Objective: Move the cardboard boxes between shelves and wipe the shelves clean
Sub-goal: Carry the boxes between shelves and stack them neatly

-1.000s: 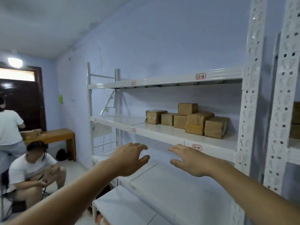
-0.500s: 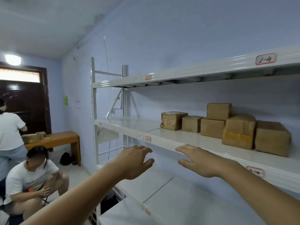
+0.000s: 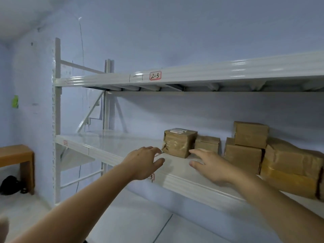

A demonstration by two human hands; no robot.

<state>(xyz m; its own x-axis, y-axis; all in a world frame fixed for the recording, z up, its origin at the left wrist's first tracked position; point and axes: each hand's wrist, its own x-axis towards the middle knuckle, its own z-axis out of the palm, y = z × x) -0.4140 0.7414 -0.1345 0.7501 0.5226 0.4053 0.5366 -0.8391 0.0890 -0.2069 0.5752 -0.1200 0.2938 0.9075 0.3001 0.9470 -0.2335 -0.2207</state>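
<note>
Reaching for the taped box on the middle shelf

Starting far left: wooden bench (image 3: 15, 153) against the wall, dark bag (image 3: 10, 185) on the floor below it. White rack upright (image 3: 57, 120) next, top shelf beam (image 3: 192, 74) with red label "2-3" (image 3: 155, 75)

Left hand (image 3: 142, 163) hovers over the front edge of the middle shelf (image 3: 112, 148), fingers spread and relaxed, holding nothing, fingertips just beside the lower left corner of the taped box (image 3: 178, 142), contact unclear. Right hand (image 3: 208, 165) likewise spread and empty, fingers near the box's lower right corner, not touching as far as I can tell. Hands apart, bracketing the box

Taped box sits on the middle shelf, leftmost of the cardboard group, white label on top, shiny tape wrap. Right of it: small box (image 3: 206, 143) touching it, stacked pair (image 3: 245, 148), big wrinkled box (image 3: 294, 169) at frame edge

Handling judgement: small, probably light, stiff cardboard; glossy tape may be slippery, so grip both side faces low with palms, thumbs on top. Step looks like approach to lift, boxes not yet moved, no cloth in view, wiping not started
</note>
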